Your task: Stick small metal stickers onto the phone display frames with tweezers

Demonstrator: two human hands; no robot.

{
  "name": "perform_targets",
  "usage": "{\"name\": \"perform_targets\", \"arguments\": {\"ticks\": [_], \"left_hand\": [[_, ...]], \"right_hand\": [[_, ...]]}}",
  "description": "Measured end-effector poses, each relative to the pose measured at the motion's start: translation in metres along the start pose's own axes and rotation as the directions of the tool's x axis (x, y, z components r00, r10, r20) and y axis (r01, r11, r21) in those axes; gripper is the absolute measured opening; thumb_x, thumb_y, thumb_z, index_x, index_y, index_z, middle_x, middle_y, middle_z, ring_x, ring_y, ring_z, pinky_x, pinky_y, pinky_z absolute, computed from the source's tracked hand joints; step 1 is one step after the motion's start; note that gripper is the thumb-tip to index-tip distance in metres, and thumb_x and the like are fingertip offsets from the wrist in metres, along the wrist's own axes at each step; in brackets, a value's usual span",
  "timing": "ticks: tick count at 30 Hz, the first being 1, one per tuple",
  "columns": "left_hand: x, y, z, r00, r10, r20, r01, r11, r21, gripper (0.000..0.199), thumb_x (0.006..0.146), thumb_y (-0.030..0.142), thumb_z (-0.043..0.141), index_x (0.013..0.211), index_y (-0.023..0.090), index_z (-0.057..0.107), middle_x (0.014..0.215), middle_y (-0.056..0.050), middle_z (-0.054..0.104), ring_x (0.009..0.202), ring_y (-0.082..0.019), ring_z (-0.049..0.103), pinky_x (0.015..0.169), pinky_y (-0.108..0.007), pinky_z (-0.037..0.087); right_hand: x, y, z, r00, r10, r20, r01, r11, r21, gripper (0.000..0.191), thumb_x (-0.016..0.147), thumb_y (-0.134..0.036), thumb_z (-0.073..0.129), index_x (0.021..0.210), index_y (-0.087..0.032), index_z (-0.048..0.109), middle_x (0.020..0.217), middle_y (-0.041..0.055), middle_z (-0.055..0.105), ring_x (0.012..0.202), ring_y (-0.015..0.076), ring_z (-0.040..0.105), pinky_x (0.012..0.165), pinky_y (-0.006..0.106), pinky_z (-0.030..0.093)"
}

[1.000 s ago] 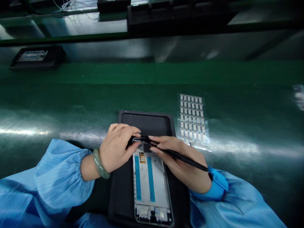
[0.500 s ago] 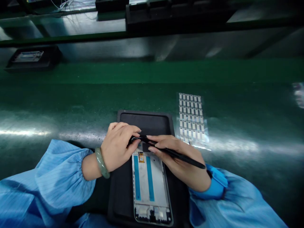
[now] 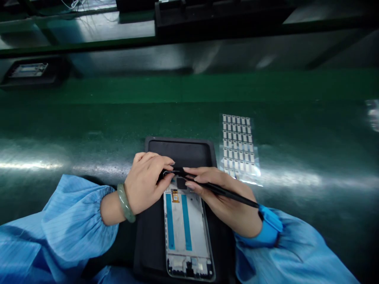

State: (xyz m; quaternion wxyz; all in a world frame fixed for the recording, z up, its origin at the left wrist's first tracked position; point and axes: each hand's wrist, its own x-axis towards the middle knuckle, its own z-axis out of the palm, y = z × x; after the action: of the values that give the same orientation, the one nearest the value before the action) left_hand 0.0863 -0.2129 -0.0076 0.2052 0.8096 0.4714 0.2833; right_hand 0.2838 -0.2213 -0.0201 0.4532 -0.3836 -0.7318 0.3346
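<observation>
An opened phone frame [image 3: 179,228] lies lengthwise in a black tray [image 3: 149,244], with two blue strips and a small orange flex cable [image 3: 175,196] showing on it. My right hand [image 3: 225,197] grips black tweezers [image 3: 227,192], whose tips point left at the frame's top end. My left hand [image 3: 149,179], closed in a pinch, is at the frame's upper left beside the tweezer tips. A small dark piece shows between its thumb and fingers, too hidden to name. My fingers cover part of the frame's top end.
A clear sheet with rows of small pale stickers [image 3: 237,144] lies right of the tray on the green bench [image 3: 118,118]. Far left, another black tray [image 3: 56,75] holds a second phone frame [image 3: 28,70]. Dark bins [image 3: 219,19] stand along the back shelf.
The tweezers' back end has shifted slightly right in my right hand. Both hands stay at the frame's top end; the whole view has moved a little.
</observation>
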Motion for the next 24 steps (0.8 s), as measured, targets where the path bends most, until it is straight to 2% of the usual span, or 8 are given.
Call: {"name": "perform_targets", "arguments": {"ticks": [8, 15, 24], "left_hand": [[-0.0004, -0.0015, 0.0006, 1.0, 0.017, -0.011, -0.017, 1.0, -0.012, 0.017, 0.085, 0.012, 0.054, 0.1, 0.019, 0.05, 0.092, 0.0, 0.068, 0.093, -0.019, 0.058, 0.082, -0.036, 0.035], [-0.0007, -0.0017, 0.0014, 1.0, 0.014, -0.017, -0.014, 1.0, -0.013, 0.016, 0.086, 0.014, 0.053, 0.101, 0.019, 0.05, 0.092, 0.0, 0.068, 0.093, -0.019, 0.058, 0.082, -0.036, 0.036], [0.0005, -0.0006, 0.0007, 1.0, 0.0, -0.008, 0.0, 1.0, -0.003, 0.016, 0.086, 0.015, 0.055, 0.101, 0.019, 0.051, 0.09, 0.0, 0.068, 0.093, -0.019, 0.059, 0.082, -0.036, 0.036]], "right_hand": [[-0.0006, 0.0018, -0.0029, 0.996, -0.024, 0.084, 0.027, 0.999, -0.037, 0.018, 0.083, -0.012, 0.066, 0.093, -0.023, 0.058, 0.101, 0.0037, 0.068, 0.095, 0.0174, 0.065, 0.082, 0.028, 0.054], [-0.0006, 0.0021, -0.0018, 0.998, -0.044, 0.047, 0.046, 0.998, -0.035, 0.018, 0.083, -0.012, 0.066, 0.094, -0.024, 0.057, 0.099, 0.0026, 0.068, 0.093, 0.0173, 0.066, 0.081, 0.028, 0.055], [-0.0002, 0.0011, -0.0014, 1.0, -0.007, 0.028, 0.007, 1.0, 0.002, 0.019, 0.082, -0.013, 0.067, 0.093, -0.025, 0.058, 0.099, 0.0026, 0.069, 0.092, 0.0193, 0.067, 0.08, 0.032, 0.057]]}}
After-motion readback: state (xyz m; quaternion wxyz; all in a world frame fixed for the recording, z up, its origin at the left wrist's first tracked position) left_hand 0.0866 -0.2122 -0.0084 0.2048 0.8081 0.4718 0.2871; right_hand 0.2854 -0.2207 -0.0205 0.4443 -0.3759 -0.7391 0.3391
